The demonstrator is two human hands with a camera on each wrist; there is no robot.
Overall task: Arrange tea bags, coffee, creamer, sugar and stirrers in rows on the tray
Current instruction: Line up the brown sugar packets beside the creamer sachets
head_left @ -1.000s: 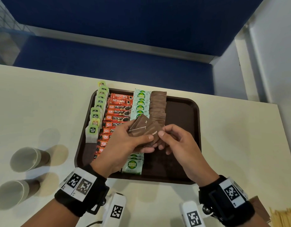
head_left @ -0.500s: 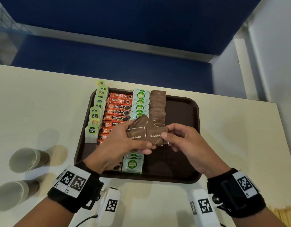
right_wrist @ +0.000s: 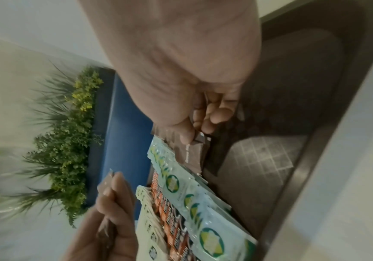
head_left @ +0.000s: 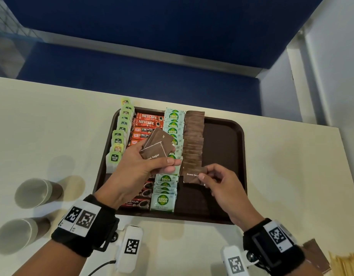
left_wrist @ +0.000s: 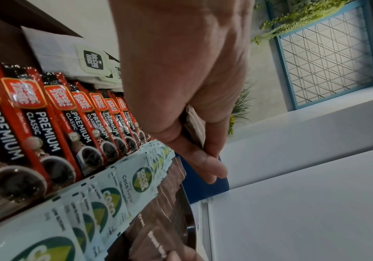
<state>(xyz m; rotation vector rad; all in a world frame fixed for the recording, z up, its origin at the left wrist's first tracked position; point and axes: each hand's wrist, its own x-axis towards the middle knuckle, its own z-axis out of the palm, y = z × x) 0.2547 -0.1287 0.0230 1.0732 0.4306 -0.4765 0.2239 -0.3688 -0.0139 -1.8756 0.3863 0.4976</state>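
The right hand (head_left: 222, 182) has just drawn one flat brown paper sugar sachet (head_left: 193, 176) from the left hand (head_left: 140, 170)'s pinched stack (head_left: 156, 149) (fingers pinching its edge), lowering it at the sugar row's six-o'clock end on the dark brown plastic tray (head_left: 224, 136).

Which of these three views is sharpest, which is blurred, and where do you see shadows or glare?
Head view: sharpest, print on the coffee sachets readable; soft shadows beside the two paper cups on the table. Left wrist view: near sachets sharp with glossy glare, the left hand soft, edges bent by the wide lens. Right wrist view: blurred throughout, the right hand and tray smeared.
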